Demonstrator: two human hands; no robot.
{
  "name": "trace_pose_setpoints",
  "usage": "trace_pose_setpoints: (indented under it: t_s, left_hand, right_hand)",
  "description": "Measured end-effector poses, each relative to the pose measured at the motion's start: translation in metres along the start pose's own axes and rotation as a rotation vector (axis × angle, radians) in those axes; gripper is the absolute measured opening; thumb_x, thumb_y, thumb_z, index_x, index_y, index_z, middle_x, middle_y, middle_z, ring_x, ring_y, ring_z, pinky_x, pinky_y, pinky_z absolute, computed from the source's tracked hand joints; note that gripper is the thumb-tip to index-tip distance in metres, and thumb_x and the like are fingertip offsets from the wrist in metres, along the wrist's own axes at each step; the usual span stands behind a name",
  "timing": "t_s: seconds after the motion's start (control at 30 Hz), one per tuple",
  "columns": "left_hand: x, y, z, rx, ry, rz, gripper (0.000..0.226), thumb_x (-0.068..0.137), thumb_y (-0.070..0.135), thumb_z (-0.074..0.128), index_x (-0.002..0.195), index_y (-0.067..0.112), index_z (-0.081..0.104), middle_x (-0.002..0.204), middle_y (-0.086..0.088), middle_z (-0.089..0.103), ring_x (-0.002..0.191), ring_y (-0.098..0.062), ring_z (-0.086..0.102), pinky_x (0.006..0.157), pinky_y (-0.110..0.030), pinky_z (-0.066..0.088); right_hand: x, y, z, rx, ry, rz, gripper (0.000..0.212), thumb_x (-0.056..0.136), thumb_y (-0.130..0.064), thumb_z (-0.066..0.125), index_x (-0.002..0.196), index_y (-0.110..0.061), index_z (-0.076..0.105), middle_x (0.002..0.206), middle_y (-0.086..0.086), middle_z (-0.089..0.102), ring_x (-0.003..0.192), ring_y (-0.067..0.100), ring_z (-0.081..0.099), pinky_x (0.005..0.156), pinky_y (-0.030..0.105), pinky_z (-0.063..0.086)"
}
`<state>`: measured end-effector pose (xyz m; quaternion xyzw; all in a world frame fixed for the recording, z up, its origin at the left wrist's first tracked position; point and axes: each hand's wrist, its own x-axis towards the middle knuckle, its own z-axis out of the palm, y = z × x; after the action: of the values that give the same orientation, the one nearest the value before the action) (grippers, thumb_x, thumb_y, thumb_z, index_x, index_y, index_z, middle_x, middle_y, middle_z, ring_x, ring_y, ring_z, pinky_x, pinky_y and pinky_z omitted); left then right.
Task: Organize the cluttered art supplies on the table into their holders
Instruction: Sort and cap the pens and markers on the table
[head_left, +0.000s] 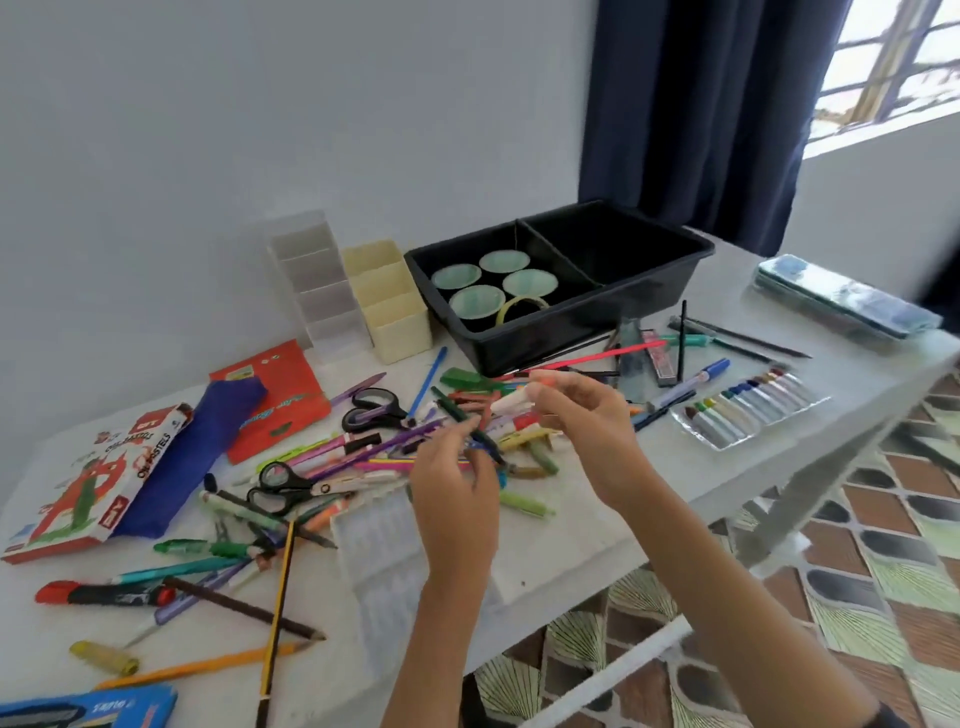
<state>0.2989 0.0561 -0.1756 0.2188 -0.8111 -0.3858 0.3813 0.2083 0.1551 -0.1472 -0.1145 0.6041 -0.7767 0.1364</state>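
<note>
Cream-coloured holder (390, 306) stands behind the pen pile (358, 460) on the bench (561, 540). Left hand (457, 488) pinches a dark green pen (449, 408); right hand (587, 421) grips an orange-capped marker (511, 401). Best to gather like with like, then slot them in upright.

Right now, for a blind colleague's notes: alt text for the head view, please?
The left hand pinches a green pen and the right hand grips a white marker over scattered pencils and scissors on a white table; a cream holder and black tray stand behind.
</note>
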Motion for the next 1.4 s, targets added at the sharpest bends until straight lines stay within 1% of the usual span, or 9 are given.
trace_pose_setpoints:
  t_s: [0.1,0.23,0.4,0.7,0.87,1.07,1.13,1.27,1.4]
  left_hand:
    - [-0.006,0.023,0.038,-0.015,-0.036,-0.003,0.027,0.088,0.004,0.051,0.11,0.009,0.065,0.108,-0.001,0.064,0.104,-0.02,0.057,0.088,-0.043,0.05]
    - [-0.015,0.049,0.083,-0.071,-0.065,-0.113,0.026,0.089,0.004,0.051,0.108,0.012,0.066,0.107,0.001,0.065,0.104,-0.013,0.057,0.091,-0.028,0.047]
    - [-0.034,0.086,0.148,-0.161,-0.114,-0.268,0.025,0.09,0.005,0.051,0.108,0.013,0.066,0.103,0.004,0.066,0.097,-0.007,0.058,0.074,-0.002,0.041]
    - [-0.063,0.106,0.215,-0.168,-0.1,-0.478,0.024,0.091,0.015,0.058,0.114,0.008,0.062,0.104,-0.002,0.064,0.091,-0.008,0.058,0.065,0.001,0.04]
    - [-0.064,0.107,0.23,-0.105,-0.077,-0.467,0.032,0.083,0.016,0.069,0.112,0.005,0.062,0.092,-0.004,0.065,0.077,-0.008,0.058,0.061,-0.004,0.045]
    - [-0.065,0.104,0.228,-0.079,-0.021,-0.492,0.027,0.082,0.008,0.069,0.109,0.004,0.066,0.085,-0.002,0.066,0.073,-0.005,0.06,0.058,-0.006,0.047]
    - [-0.066,0.101,0.222,-0.081,0.008,-0.5,0.026,0.082,0.008,0.069,0.108,0.004,0.067,0.087,-0.003,0.067,0.074,-0.004,0.06,0.059,-0.004,0.046]
    - [-0.068,0.096,0.21,-0.099,0.044,-0.511,0.025,0.081,0.006,0.07,0.106,0.006,0.067,0.089,-0.001,0.067,0.075,0.0,0.06,0.061,-0.002,0.045]
    - [-0.071,0.094,0.207,-0.098,0.039,-0.504,0.023,0.082,0.007,0.069,0.105,0.005,0.068,0.087,0.001,0.067,0.075,0.0,0.06,0.064,-0.005,0.047]
  right_hand:
    - [0.011,-0.008,-0.05,0.115,0.059,0.028,0.01,0.089,-0.01,0.06,0.094,-0.009,0.069,0.076,0.006,0.066,0.073,0.016,0.063,0.071,0.023,0.054]
    - [0.025,-0.013,-0.105,0.047,0.09,0.051,0.018,0.091,-0.012,0.059,0.107,-0.009,0.067,0.085,0.008,0.066,0.074,0.013,0.065,0.073,0.021,0.054]
    - [0.043,-0.025,-0.18,-0.091,0.085,0.097,0.024,0.088,-0.015,0.064,0.111,-0.009,0.064,0.082,0.009,0.065,0.068,0.011,0.062,0.067,0.018,0.053]
    - [0.068,-0.025,-0.239,-0.382,-0.123,0.1,0.023,0.085,-0.016,0.067,0.106,-0.011,0.064,0.075,0.006,0.07,0.066,0.01,0.064,0.072,0.026,0.056]
    - [0.074,-0.016,-0.244,-0.454,-0.178,0.028,0.025,0.078,-0.022,0.075,0.099,-0.014,0.065,0.072,0.006,0.07,0.066,0.019,0.065,0.068,0.034,0.055]
    - [0.08,-0.006,-0.237,-0.616,-0.235,-0.052,0.026,0.079,-0.028,0.073,0.102,-0.021,0.063,0.075,0.004,0.069,0.073,0.024,0.065,0.068,0.036,0.054]
    - [0.081,-0.002,-0.232,-0.658,-0.274,-0.069,0.026,0.078,-0.028,0.074,0.1,-0.022,0.064,0.076,0.001,0.07,0.072,0.022,0.064,0.068,0.033,0.053]
    - [0.077,0.004,-0.224,-0.684,-0.38,-0.141,0.028,0.076,-0.024,0.075,0.102,-0.019,0.066,0.08,-0.006,0.068,0.071,0.005,0.06,0.066,0.012,0.047]
    - [0.078,0.015,-0.216,-0.7,-0.386,-0.173,0.024,0.076,-0.023,0.076,0.099,-0.018,0.069,0.086,-0.005,0.068,0.076,0.015,0.061,0.068,0.021,0.05]
